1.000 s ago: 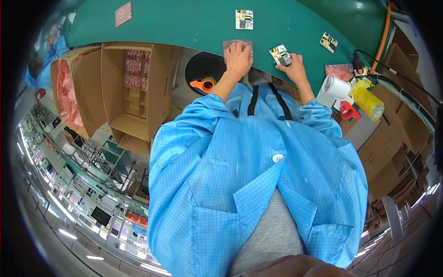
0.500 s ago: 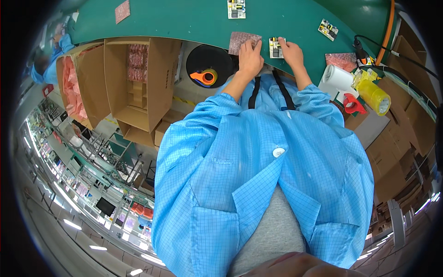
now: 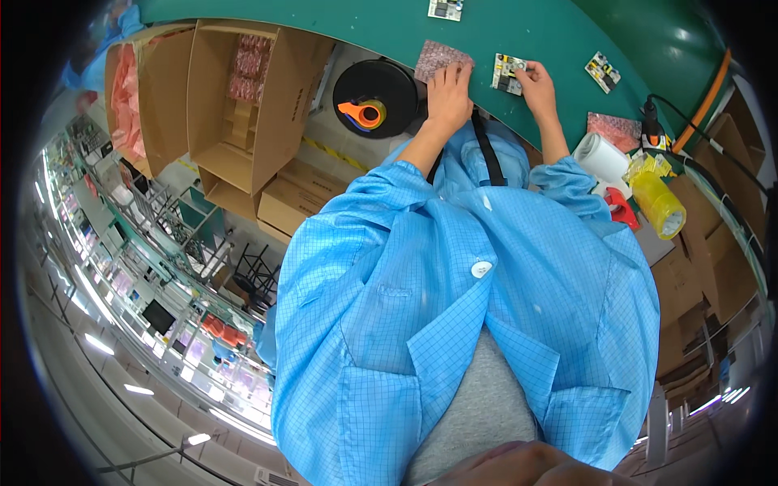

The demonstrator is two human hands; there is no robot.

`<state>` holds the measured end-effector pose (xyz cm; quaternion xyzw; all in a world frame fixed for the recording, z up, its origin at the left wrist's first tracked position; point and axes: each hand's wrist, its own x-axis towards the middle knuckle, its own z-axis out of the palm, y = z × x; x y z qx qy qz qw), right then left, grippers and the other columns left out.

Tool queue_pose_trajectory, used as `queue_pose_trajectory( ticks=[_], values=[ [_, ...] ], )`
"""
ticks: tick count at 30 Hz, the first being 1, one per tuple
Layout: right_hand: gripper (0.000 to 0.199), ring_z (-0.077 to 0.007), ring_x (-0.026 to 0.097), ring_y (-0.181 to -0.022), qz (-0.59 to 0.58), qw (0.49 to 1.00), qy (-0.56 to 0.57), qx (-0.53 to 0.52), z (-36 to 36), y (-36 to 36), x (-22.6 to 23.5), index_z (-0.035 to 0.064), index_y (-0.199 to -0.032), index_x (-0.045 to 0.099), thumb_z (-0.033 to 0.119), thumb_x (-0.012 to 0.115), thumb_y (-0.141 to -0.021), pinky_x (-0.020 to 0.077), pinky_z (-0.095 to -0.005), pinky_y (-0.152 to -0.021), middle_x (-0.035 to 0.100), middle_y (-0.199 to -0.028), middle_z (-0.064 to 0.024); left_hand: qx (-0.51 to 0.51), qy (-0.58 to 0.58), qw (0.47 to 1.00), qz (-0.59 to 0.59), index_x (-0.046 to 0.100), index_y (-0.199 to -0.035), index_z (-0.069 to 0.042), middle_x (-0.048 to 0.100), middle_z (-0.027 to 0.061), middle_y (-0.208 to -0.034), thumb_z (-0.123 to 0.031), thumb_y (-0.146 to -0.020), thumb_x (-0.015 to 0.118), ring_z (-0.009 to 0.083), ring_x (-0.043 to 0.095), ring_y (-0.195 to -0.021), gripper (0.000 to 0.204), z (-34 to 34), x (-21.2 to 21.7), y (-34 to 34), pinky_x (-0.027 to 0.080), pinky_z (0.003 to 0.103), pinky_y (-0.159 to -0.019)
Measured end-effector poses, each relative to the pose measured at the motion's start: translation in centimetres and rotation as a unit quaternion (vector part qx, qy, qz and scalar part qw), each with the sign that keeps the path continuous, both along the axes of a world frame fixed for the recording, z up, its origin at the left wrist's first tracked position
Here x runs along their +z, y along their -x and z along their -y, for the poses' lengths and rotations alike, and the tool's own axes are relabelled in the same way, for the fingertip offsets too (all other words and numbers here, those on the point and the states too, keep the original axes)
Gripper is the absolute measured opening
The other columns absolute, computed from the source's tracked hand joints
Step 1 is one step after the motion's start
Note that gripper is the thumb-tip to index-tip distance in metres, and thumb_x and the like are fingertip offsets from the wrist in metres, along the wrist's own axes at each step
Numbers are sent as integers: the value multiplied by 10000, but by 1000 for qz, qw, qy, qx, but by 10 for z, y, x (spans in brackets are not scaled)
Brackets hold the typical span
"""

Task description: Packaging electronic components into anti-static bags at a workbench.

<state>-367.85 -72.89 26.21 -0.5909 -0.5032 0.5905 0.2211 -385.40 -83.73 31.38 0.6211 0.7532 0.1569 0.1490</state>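
A pink bubble-wrap bag [image 3: 438,57] lies on the green table near its front edge. My left hand [image 3: 448,97] is closed over the bag's near right corner, fingertips on top; its thumb is hidden. To the right, my right hand [image 3: 538,91] pinches the right edge of a small white circuit board [image 3: 504,71] with black and yellow parts. The board is apart from the bag, at table level. Another circuit board [image 3: 603,72] lies farther right, and a third circuit board [image 3: 446,8] sits at the far side, cut by the frame's top.
Left of me stand an open carton [image 3: 275,105] with bubble-wrapped packs and a carton with pink wrap [image 3: 127,105]. An orange tape ring [image 3: 361,116] rests on a black round top [image 3: 381,89]. At right are a white roll [image 3: 601,158], yellow tape rolls [image 3: 658,204] and bubble wrap [image 3: 613,130].
The view has turned, shifting the whole scene. The circuit board under my right hand sits slightly farther from the bag, and my right fingers reach farther over its edge. My left hand stays at the bag.
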Motion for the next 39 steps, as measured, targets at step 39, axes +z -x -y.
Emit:
queue_pose_trajectory(
  ticks=[39],
  values=[
    [386,-136,623,-872,-115,993,24,-32,26,80,43,-25,-1101,556,45,734,-765,503,-255,-783,658,-966,-87,36,-68,942,328,590,-775,-35,560,97,-766,-58,-721,648,240,581,-674,82,-35,-20,101,481,346,-617]
  ],
)
